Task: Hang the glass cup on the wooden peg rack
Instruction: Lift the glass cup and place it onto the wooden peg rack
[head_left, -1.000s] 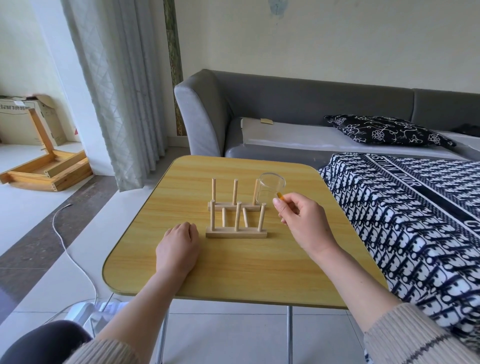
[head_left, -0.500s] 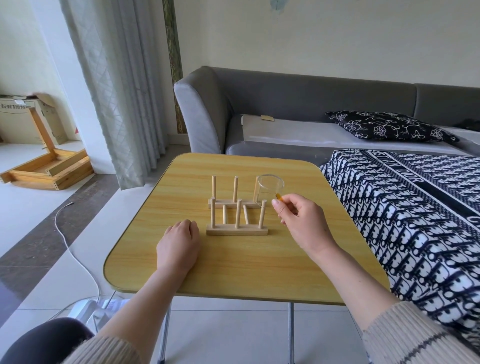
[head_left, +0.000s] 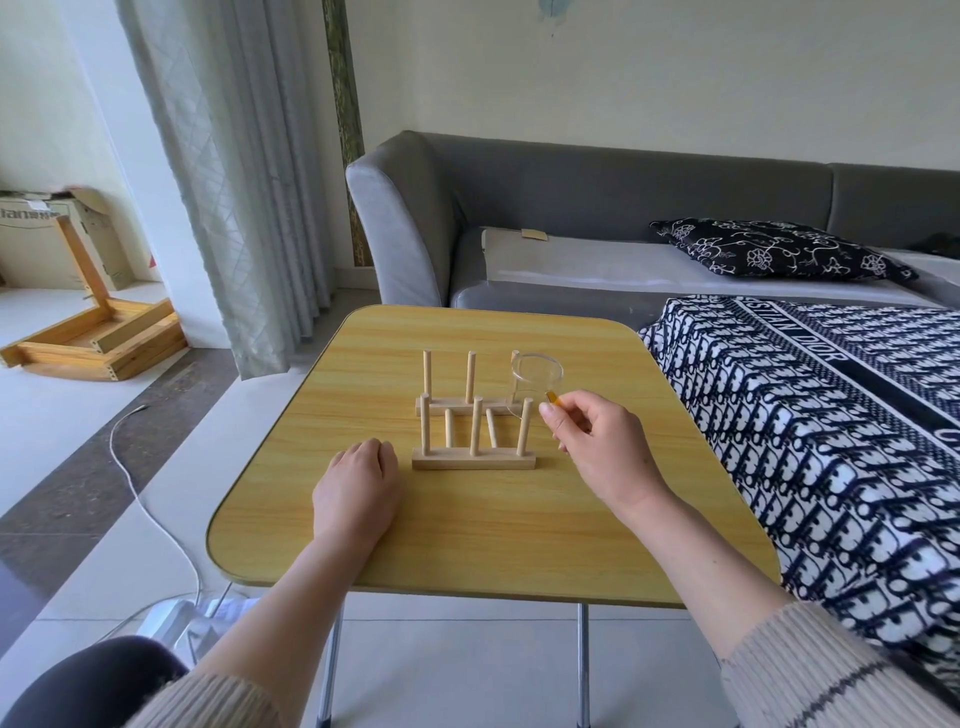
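The wooden peg rack (head_left: 474, 460) stands mid-table, with two base bars and several upright pegs. A clear glass cup (head_left: 535, 387) sits at the rack's back right corner, by the back right peg. I cannot tell whether that peg is inside it. My right hand (head_left: 597, 447) is to the right of the rack, and its thumb and fingers pinch the cup's small amber handle (head_left: 552, 399). My left hand (head_left: 358, 486) rests palm down on the yellow wooden table (head_left: 467, 540), just left of the rack's front bar, fingers curled and holding nothing.
A patterned black-and-white blanket (head_left: 831, 415) presses against the table's right edge. A grey sofa (head_left: 571, 208) with a dark cushion (head_left: 774, 249) stands behind. On the floor at left are a white cable (head_left: 130, 467), a wooden frame (head_left: 98, 338) and a cardboard box (head_left: 47, 234).
The cup has tipped slightly more upright at the back right peg. Both hands stay where they were, and the view has shifted a little.
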